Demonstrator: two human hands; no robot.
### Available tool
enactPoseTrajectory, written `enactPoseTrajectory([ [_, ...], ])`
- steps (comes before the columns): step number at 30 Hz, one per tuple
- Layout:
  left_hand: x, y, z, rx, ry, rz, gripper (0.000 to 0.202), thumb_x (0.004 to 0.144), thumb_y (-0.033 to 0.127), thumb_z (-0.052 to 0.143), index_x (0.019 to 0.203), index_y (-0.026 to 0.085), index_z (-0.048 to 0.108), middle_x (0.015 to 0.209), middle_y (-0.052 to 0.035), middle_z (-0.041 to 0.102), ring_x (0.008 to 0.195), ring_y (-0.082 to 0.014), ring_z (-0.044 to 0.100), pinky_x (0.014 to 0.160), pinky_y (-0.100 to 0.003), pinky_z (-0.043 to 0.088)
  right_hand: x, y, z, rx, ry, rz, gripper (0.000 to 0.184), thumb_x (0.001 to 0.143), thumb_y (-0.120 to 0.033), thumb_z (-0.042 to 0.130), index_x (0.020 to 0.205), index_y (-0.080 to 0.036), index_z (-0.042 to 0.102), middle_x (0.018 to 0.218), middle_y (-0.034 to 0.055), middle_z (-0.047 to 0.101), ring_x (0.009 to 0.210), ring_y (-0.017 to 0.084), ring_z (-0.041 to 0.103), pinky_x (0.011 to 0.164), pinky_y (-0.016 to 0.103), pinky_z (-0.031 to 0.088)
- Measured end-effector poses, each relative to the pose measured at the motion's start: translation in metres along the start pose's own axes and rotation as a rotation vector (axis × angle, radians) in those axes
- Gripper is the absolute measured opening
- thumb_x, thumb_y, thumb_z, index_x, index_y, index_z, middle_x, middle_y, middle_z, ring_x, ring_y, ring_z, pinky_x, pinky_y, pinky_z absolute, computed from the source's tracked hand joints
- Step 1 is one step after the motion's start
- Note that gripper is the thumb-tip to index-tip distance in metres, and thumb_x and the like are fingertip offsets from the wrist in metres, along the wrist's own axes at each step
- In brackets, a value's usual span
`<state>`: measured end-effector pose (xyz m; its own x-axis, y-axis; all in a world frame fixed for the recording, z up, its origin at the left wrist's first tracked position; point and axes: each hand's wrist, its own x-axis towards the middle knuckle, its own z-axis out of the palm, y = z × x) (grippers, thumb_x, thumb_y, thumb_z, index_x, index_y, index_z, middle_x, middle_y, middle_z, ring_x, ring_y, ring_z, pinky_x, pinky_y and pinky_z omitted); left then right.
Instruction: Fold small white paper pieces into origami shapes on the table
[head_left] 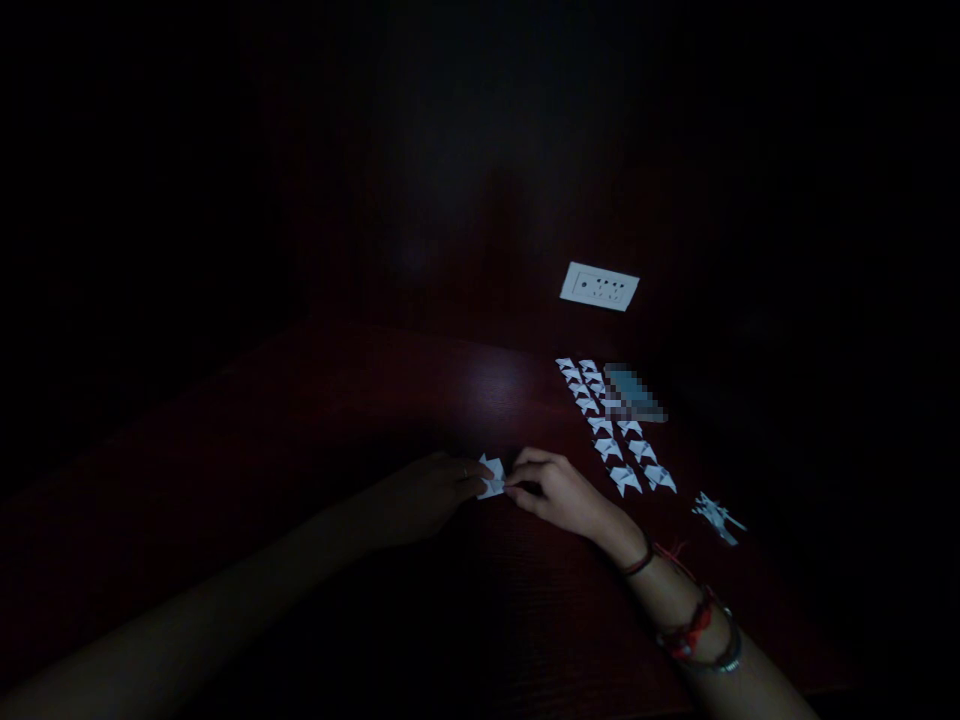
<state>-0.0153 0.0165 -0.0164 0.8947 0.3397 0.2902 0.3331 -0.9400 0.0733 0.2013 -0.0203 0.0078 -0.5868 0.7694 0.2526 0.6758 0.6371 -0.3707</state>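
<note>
A small piece of folded white paper [493, 470] is held between my two hands, just above or on the dark red table [420, 390]. My left hand [435, 490] pinches its left side with thumb and fingers. From the other side, my right hand [555, 488] grips its right edge between thumb and forefinger. Several folded white paper pieces [625, 478] with pointed ends lie in two rows on the table to the right, beyond my right hand.
A heap of thin paper scraps [718, 517] lies to the right of my right forearm. Beside the rows is a blurred bluish flat object [634, 390]. A white wall socket plate [600, 287] is at the back. The surroundings are very dark.
</note>
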Motion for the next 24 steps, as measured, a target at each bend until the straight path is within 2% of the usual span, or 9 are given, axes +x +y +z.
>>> enactPoseTrajectory([
  [7,0.002,0.003,-0.001,0.027,-0.004,-0.01,0.044,0.076,0.005,0.038,0.117,0.021,0.038,0.121,-0.0048,0.042,0.103,-0.021,0.043,0.082,-0.035,0.035,0.004,-0.002,0.005,0.114,0.09,0.052,0.017,0.074,-0.029,0.051,0.082,-0.016,0.06,0.077,0.0018,0.053,0.07,0.009,0.05,0.062,0.02,0.04],
  [13,0.004,0.002,0.001,-0.033,0.034,0.012,0.044,0.076,0.004,0.038,0.116,0.022,0.039,0.12,-0.0037,0.042,0.107,-0.0185,0.039,0.088,-0.033,0.033,0.008,-0.001,0.013,0.161,0.15,0.139,0.007,0.071,-0.018,0.052,0.074,-0.015,0.058,0.073,0.0006,0.051,0.064,0.008,0.048,0.058,0.019,0.038],
  [19,0.003,0.003,0.003,-0.108,0.091,-0.035,0.051,0.071,0.001,0.037,0.117,0.023,0.038,0.122,-0.0028,0.039,0.107,-0.0175,0.039,0.088,-0.032,0.034,0.008,0.002,0.016,0.164,0.169,0.181,0.009,0.071,-0.014,0.05,0.075,-0.016,0.059,0.073,0.0006,0.051,0.064,0.008,0.047,0.058,0.018,0.038],
  [24,0.004,0.005,-0.001,-0.117,0.058,-0.069,0.055,0.066,-0.001,0.039,0.117,0.022,0.038,0.123,-0.0037,0.036,0.107,-0.0189,0.04,0.087,-0.034,0.036,0.009,0.002,0.017,0.156,0.203,0.197,0.012,0.07,-0.011,0.049,0.074,-0.015,0.06,0.073,0.0011,0.051,0.066,0.009,0.047,0.06,0.019,0.037],
])
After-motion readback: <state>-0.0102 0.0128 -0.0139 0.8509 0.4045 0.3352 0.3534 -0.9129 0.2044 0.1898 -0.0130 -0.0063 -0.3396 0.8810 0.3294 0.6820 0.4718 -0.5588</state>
